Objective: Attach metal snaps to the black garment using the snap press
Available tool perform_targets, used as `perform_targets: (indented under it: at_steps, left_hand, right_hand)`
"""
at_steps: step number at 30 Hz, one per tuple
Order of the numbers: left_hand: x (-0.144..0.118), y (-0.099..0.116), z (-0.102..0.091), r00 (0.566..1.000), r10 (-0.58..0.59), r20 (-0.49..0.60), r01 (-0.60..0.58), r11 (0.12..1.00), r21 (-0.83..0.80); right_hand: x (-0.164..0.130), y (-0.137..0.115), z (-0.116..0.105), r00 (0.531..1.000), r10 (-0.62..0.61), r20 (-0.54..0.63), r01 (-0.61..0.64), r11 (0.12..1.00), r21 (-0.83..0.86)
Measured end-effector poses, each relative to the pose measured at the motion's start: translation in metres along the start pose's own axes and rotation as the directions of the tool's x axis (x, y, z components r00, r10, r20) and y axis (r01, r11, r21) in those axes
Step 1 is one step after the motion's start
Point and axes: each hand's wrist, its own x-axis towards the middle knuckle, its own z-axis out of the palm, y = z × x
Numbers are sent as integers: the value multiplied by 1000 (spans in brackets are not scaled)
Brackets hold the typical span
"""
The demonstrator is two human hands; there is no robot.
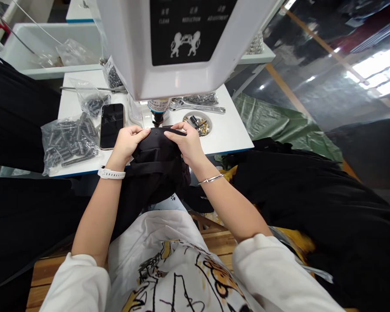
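Note:
A black garment (156, 151) hangs from the table's front edge toward my lap, its upper edge stretched between my two hands. My left hand (127, 141) pinches that edge on the left, thumb on top. On the right, my right hand (187, 141) grips the same edge between thumb and fingers. A small mark or hole shows in the cloth between my thumbs. Just beyond the edge is the dark lower tip of a white press machine (136, 73), whose head overhangs the table. My fingertips under the cloth are hidden.
On the white table (234, 134) lie a phone (112, 125), a bag of dark metal parts (69, 138), a wrench (201, 107) and a round dish of small brass-coloured parts (204, 123). Black cloth (295, 186) is heaped at right, and more black cloth (16, 117) at left.

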Motion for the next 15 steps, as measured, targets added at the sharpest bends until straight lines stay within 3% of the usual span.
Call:
perform_targets:
  at_steps: [15]
  left_hand:
    - [-2,5,1,1000,11,-18,-11,1000,-2]
  right_hand:
    - [0,0,1,1000,-20,-21,21,998,58]
